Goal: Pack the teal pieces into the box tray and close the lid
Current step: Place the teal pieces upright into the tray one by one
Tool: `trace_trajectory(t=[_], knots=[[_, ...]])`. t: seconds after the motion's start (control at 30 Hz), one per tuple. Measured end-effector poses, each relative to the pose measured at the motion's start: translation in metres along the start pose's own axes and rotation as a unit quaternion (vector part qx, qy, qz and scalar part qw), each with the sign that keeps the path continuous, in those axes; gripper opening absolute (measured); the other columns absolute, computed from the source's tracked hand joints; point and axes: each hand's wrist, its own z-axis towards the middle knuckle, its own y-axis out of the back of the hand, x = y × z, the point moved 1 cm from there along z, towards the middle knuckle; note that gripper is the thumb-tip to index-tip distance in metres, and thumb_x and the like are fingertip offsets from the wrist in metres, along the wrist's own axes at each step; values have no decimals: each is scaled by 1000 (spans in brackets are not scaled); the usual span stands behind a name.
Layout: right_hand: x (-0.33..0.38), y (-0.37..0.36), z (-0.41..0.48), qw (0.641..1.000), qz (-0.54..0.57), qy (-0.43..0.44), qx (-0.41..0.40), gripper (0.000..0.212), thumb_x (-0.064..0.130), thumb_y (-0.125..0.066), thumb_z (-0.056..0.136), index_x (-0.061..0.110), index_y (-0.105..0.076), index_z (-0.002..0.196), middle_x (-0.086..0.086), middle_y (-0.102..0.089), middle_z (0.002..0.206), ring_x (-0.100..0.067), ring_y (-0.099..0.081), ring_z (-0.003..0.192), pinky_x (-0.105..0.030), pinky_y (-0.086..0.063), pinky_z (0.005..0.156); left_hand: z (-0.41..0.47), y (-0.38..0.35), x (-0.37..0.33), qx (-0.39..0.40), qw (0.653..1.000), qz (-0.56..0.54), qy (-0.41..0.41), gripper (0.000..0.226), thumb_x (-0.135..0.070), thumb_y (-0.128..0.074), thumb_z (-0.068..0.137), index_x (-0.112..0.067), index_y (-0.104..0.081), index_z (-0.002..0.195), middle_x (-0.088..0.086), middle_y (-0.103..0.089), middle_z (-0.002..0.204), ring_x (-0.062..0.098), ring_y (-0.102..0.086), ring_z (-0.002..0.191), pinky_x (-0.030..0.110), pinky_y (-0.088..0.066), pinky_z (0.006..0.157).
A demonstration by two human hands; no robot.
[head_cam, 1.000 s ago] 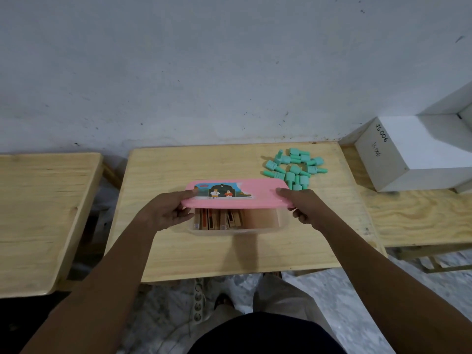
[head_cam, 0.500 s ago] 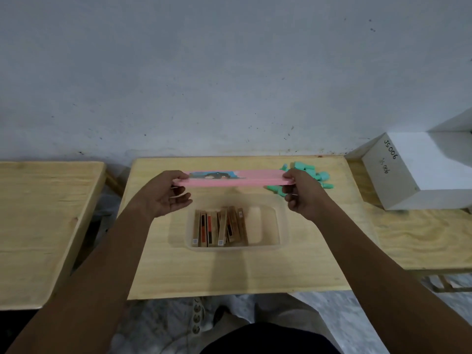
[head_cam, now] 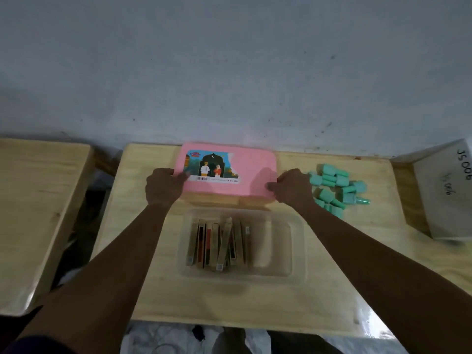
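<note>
A pink lid (head_cam: 245, 169) with a picture sticker lies at the far middle of the wooden table (head_cam: 143, 290), near the wall. My left hand (head_cam: 163, 186) grips its left edge and my right hand (head_cam: 293, 187) grips its right edge. The clear box tray (head_cam: 297, 241) stands open in front of the lid, nearer to me, with several flat brown and red card pieces (head_cam: 219, 245) standing in its left half. A pile of teal pieces (head_cam: 337, 187) lies on the table just right of my right hand.
A second wooden table (head_cam: 38, 213) stands to the left across a gap. A white box (head_cam: 447, 195) with handwriting sits at the right edge. A grey wall runs behind the table.
Both hands lifted the pink lid off the tray and carried it away from me to the back of the table. The tray now stands uncovered.
</note>
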Motion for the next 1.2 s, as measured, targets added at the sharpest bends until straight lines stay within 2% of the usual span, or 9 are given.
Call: trace_trajectory(t=[0.2, 0.33, 0.4, 0.5, 0.6, 0.7, 0.8, 0.97, 1.2], knots=[[-5, -12, 1, 992, -110, 42, -36, 50, 51, -73, 73, 6, -72, 92, -8, -69, 88, -26, -66, 83, -27, -45, 66, 3, -13, 7, 21, 998, 51, 9, 47, -45, -66, 85, -7, -72, 111, 17, -72, 108, 37, -66, 100, 39, -52, 81], [-5, -6, -14, 994, -88, 43, -46, 44, 40, -73, 79, 6, -71, 107, -10, -71, 100, -27, -66, 96, -27, -43, 74, -12, -10, -7, -12, 993, 112, 34, 58, -48, -66, 79, -9, -61, 123, 17, -54, 122, 37, -51, 117, 44, -46, 91], [-8, 0, -29, 996, -46, 45, -65, 36, 35, -73, 79, 13, -73, 108, -6, -74, 98, -23, -68, 95, -23, -42, 75, -30, -8, -17, -30, 996, 77, -21, 55, -40, -67, 81, -18, -59, 130, 15, -53, 125, 37, -49, 119, 46, -45, 94], [-20, 10, -57, 993, -33, 46, -108, 24, 31, -68, 80, 23, -76, 100, -1, -77, 91, -20, -70, 88, -24, -49, 72, -67, -12, -28, -8, 987, 40, -158, 41, -34, -69, 83, -23, -65, 123, 9, -61, 122, 33, -54, 117, 44, -45, 94], [-39, 18, -87, 989, -6, 45, -142, 18, 27, -65, 83, 23, -78, 95, 2, -77, 91, -19, -71, 87, -26, -51, 74, -102, -24, -35, 43, 961, 62, -267, 28, -36, -68, 83, -27, -71, 110, 0, -66, 119, 24, -56, 118, 39, -38, 96], [-59, 22, -110, 985, 12, 48, -163, 16, 29, -64, 87, 23, -77, 93, 5, -77, 93, -16, -69, 88, -23, -42, 72, -121, -40, -35, 80, 936, 104, -327, 24, -39, -66, 85, -30, -74, 106, -5, -70, 112, 20, -57, 117, 39, -32, 98], [-76, 23, -122, 985, 43, 36, -162, 16, 32, -65, 87, 24, -77, 93, 6, -77, 95, -16, -69, 91, -26, -47, 76, -128, -51, -31, 92, 929, 111, -341, 24, -34, -62, 91, -29, -73, 112, -2, -73, 112, 22, -61, 112, 37, -36, 96], [-93, 28, -116, 990, 58, 32, -124, 14, 31, -66, 86, 25, -77, 91, 6, -76, 96, -17, -68, 94, -30, -50, 81, -125, -57, -34, 86, 931, 94, -341, 24, -37, -60, 94, -28, -74, 112, 0, -75, 110, 22, -69, 99, 31, -48, 81], [-94, 54, -62, 993, 51, 50, -98, 15, 30, -69, 82, 26, -78, 93, 5, -76, 93, -17, -68, 92, -27, -49, 75, -124, -74, -58, 193, 934, 31, -300, 21, -32, -70, 88, -22, -77, 105, 2, -76, 106, 16, -71, 98, 37, -54, 90]])
